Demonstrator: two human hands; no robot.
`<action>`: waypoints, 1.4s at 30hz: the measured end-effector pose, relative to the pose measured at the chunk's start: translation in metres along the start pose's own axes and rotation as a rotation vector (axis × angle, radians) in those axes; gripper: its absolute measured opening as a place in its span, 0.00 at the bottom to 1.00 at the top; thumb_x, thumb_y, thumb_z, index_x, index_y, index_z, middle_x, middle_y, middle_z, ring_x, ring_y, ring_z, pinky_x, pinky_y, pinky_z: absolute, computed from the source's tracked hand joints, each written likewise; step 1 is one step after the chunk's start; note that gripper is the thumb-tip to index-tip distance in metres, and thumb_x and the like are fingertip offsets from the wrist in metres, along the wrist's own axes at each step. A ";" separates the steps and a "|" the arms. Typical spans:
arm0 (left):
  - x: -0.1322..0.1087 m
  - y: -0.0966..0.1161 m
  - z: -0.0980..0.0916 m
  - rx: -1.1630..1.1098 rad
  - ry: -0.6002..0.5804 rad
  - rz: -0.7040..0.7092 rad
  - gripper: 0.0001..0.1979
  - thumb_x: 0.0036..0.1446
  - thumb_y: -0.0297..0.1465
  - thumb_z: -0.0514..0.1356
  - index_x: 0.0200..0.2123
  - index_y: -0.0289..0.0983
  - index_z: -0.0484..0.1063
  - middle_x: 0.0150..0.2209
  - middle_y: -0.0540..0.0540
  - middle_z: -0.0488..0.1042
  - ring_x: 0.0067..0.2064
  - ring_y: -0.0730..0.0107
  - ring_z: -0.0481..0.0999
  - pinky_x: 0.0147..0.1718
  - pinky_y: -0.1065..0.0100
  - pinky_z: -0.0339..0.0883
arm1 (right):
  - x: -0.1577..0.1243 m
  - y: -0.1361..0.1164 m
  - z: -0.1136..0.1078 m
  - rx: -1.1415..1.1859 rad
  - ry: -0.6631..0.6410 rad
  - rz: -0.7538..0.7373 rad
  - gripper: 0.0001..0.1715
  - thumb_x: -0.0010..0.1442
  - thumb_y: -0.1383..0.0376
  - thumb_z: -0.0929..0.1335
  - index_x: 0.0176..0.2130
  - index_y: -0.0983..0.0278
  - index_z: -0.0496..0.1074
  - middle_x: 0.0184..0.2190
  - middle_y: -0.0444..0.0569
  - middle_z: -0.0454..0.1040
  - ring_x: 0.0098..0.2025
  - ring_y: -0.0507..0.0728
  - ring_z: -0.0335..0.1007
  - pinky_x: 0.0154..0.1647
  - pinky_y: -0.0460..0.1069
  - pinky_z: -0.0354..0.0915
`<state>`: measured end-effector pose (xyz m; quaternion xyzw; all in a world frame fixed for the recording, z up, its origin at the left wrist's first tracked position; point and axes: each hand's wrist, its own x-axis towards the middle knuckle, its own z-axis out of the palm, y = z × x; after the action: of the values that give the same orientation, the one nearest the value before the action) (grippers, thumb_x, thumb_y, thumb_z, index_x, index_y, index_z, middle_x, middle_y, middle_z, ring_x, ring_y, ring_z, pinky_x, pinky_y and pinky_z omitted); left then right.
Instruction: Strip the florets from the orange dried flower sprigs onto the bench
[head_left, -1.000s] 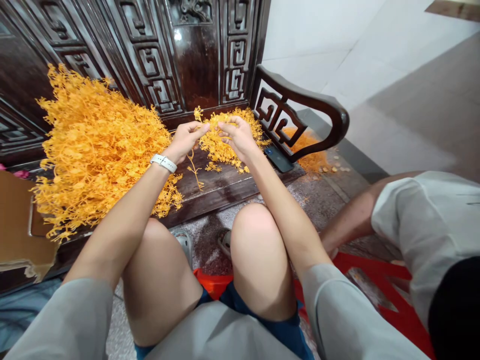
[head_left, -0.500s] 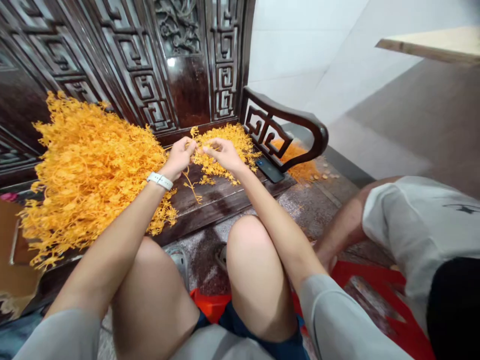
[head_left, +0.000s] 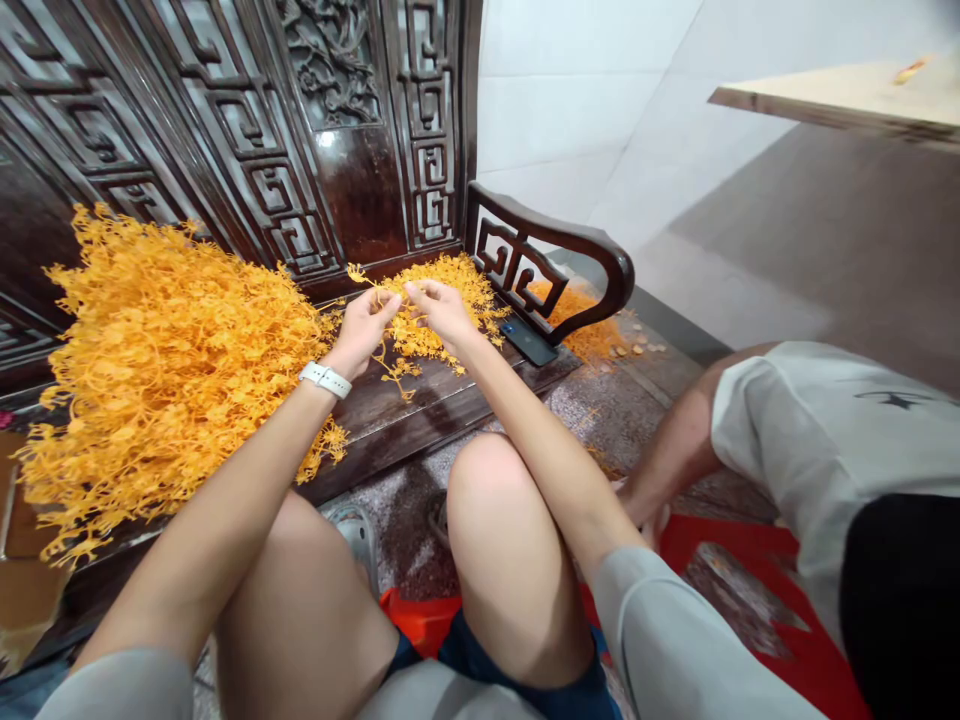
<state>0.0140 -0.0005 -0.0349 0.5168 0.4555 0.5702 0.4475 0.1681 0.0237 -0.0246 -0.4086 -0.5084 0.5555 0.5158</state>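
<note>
My left hand (head_left: 365, 328), with a pale watch on its wrist, is closed on a thin orange plastic flower stem (head_left: 380, 352). Parts of that stem stick out above and below the fingers. Close beside it, my right hand (head_left: 442, 312) pinches with thumb and forefinger near the same stem; what sits between those fingertips is too small to make out. Behind the hands lies a smaller heap of orange plastic pieces (head_left: 469, 285) on the dark wooden bench (head_left: 442, 395). To the left rises a large pile of orange plastic flower sprays (head_left: 180, 370).
A dark phone (head_left: 529, 341) lies by the bench's carved armrest (head_left: 559, 225). Orange bits (head_left: 581, 320) are strewn on the floor beyond it. At the right sits another person (head_left: 810, 420) near a red plastic stool (head_left: 742, 560). A wooden board (head_left: 847, 95) juts out at upper right.
The view has shifted slightly, so the scene sits further left. My hands stay close together over the bench, and the stem in the left hand has changed its angle a little.
</note>
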 end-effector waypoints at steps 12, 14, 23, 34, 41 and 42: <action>-0.003 0.002 0.009 0.015 -0.080 -0.040 0.18 0.66 0.37 0.71 0.28 0.38 0.71 0.26 0.51 0.71 0.22 0.78 0.61 0.20 0.73 0.55 | -0.003 -0.001 0.008 -0.209 0.001 -0.137 0.39 0.66 0.30 0.69 0.31 0.59 0.61 0.22 0.39 0.61 0.25 0.49 0.56 0.23 0.45 0.53; -0.003 0.004 0.011 -0.014 -0.114 -0.077 0.22 0.64 0.43 0.73 0.26 0.38 0.70 0.23 0.53 0.66 0.21 0.78 0.59 0.19 0.73 0.55 | 0.000 0.001 0.008 -0.230 0.022 -0.180 0.41 0.65 0.28 0.67 0.30 0.59 0.57 0.22 0.38 0.58 0.26 0.49 0.54 0.25 0.46 0.53; -0.005 0.013 0.006 -0.137 -0.205 -0.110 0.20 0.64 0.42 0.74 0.29 0.38 0.72 0.27 0.51 0.67 0.25 0.76 0.62 0.22 0.73 0.61 | 0.006 0.006 0.008 -0.315 -0.024 -0.283 0.43 0.67 0.28 0.65 0.26 0.59 0.57 0.23 0.40 0.58 0.28 0.50 0.56 0.28 0.47 0.55; -0.009 0.016 0.014 -0.229 -0.140 -0.157 0.12 0.70 0.31 0.69 0.33 0.36 0.74 0.33 0.48 0.74 0.26 0.78 0.65 0.24 0.75 0.61 | 0.000 -0.004 0.006 -0.369 0.052 -0.316 0.41 0.70 0.35 0.69 0.23 0.60 0.57 0.23 0.42 0.58 0.30 0.52 0.57 0.31 0.48 0.57; -0.011 0.029 0.021 -0.425 -0.160 -0.296 0.13 0.74 0.25 0.57 0.32 0.36 0.70 0.26 0.52 0.68 0.20 0.82 0.56 0.20 0.75 0.53 | -0.007 -0.017 0.020 -0.200 -0.002 -0.189 0.38 0.70 0.36 0.71 0.25 0.60 0.59 0.20 0.41 0.58 0.25 0.51 0.60 0.24 0.46 0.54; -0.011 0.030 0.021 -0.423 -0.154 -0.300 0.15 0.73 0.25 0.57 0.30 0.37 0.69 0.24 0.52 0.66 0.20 0.81 0.56 0.20 0.75 0.53 | -0.008 -0.018 0.022 -0.160 -0.029 -0.164 0.39 0.69 0.35 0.71 0.26 0.59 0.60 0.19 0.40 0.58 0.24 0.50 0.59 0.22 0.45 0.54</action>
<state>0.0344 -0.0154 -0.0061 0.3802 0.3623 0.5390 0.6585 0.1500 0.0116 -0.0041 -0.3977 -0.5902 0.4748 0.5178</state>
